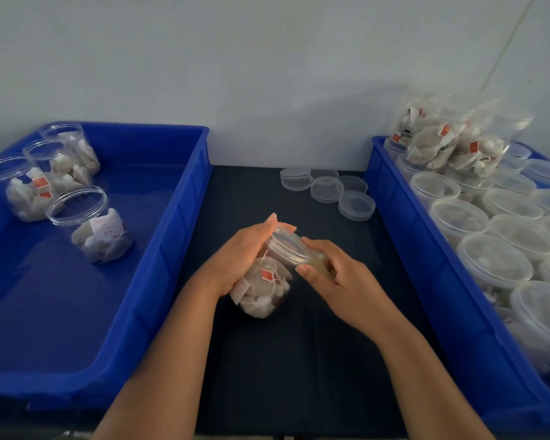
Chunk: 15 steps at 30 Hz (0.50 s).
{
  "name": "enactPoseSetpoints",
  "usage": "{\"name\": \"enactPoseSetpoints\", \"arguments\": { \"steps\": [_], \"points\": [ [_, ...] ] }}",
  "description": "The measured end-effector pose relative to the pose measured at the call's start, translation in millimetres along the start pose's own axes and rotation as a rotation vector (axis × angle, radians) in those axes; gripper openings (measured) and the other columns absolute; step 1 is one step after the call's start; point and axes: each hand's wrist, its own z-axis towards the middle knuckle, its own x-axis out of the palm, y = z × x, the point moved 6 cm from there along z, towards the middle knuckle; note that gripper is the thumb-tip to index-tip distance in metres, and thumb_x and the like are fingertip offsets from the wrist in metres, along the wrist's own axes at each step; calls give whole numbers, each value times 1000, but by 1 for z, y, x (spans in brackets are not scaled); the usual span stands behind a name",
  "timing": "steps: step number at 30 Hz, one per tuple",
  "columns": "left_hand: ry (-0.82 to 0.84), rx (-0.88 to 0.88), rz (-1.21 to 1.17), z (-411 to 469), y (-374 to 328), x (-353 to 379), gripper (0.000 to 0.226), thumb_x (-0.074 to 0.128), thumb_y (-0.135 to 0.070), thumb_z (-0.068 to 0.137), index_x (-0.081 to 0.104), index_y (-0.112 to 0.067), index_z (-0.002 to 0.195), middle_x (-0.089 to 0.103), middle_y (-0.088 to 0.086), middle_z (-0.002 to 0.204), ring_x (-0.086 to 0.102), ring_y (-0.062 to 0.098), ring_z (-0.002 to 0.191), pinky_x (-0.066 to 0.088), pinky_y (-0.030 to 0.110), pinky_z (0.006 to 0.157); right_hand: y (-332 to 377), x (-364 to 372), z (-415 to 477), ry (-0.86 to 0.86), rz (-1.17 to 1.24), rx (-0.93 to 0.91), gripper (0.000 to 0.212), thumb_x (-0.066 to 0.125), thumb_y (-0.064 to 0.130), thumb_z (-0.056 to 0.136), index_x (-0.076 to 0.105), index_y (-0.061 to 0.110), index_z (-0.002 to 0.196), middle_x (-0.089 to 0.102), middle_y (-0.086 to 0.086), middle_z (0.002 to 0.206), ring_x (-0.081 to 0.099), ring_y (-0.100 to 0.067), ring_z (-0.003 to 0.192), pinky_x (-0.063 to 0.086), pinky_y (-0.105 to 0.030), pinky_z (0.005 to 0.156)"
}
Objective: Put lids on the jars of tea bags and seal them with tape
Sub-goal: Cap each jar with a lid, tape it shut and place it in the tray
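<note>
Surface: dark table top [299, 360] against a pale wall [267, 74].
Left bin: blue plastic bin [159, 281] at 9 o'clock; four clear jars of tea bags [92, 223] stand grouped in its far corner, towards 10 o'clock.
Right bin: second blue bin [426, 281] at 3 o'clock, packed with open clear jars [496, 265] set rim to rim.
Bag: clear bag of tea bags [451, 144] at 2 o'clock, resting on the far jars of the right bin.
Loose lids: cluster of clear round lids [327, 190] on the table at 1 o'clock, some overlapping.
Task jar: clear jar [261, 290] filled with tea bags, at the centre of the table between both bins, tilted with its top towards 1 o'clock.
Lid: clear lid [288, 246] seated on the jar's mouth.
Left hand: left hand [238, 258] grips the jar's side, fingers wrapped up to the lid's rim.
Right hand: right hand [337, 277] touches the lid's edge at 3 o'clock, thumb on the rim, fingers curled around a yellowish translucent piece [319, 263]; whether it is tape cannot be told.
</note>
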Motion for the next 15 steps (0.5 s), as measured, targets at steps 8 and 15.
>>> {"name": "enactPoseSetpoints", "arguments": {
  "steps": [8, 15],
  "points": [
    [-547, 200, 294, -42, -11, 19, 78, 43, -94, 80, 55, -45, 139, 64, -37, 117, 62, -14, 108, 53, 12, 79, 7, -1, -13, -79, -12, 49, 59, 57, 65, 94, 47, 46, 149, 60, 39, 93, 57, 19, 86, 43, -5, 67],
    [-598, 127, 274, -38, 2, 12, 78, 65, -86, 69, 47, -50, 135, 61, -32, 116, 59, -15, 108, 49, 14, 83, 19, 12, -11, -40, 38, -44, 64, 68, 57, 94, 37, 51, 150, 52, 54, 106, 54, 23, 102, 40, 2, 78]
  ]
}}
